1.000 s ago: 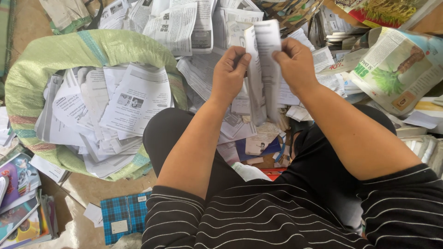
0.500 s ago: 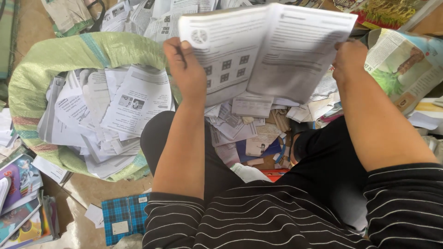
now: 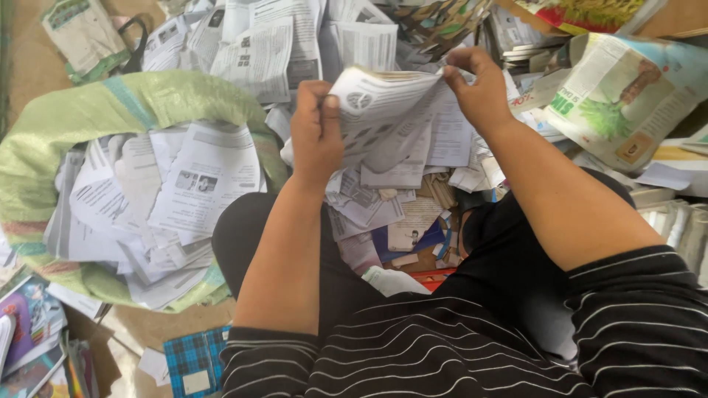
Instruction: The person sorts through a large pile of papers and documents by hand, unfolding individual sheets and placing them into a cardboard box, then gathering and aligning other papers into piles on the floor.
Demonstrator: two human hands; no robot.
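The left hand [image 3: 317, 133] is raised in front of the person, with the forearm going up almost straight from the lap, and its fingers are closed around the left edge of a printed booklet [image 3: 380, 103]. The right hand [image 3: 479, 92] comes in from the right side with the forearm slanted, and its thumb and fingers pinch the upper right corner of the same booklet, so both hands have a firm hold of it. The booklet hangs in the air between the two hands, bent and partly open, above a heap of loose papers [image 3: 402, 184] that lies between the person's knees. To the left, just beside the left arm, stands a green sack [image 3: 110, 103] with its mouth wide open and many printed sheets inside; its rim is near the left elbow. On the right, a colourful magazine [image 3: 627, 96] lies near the right forearm. At the lower left a blue checked notebook [image 3: 193, 361] lies on the floor. Paper is around the hands on every side, so the only open room is the air above the heap.
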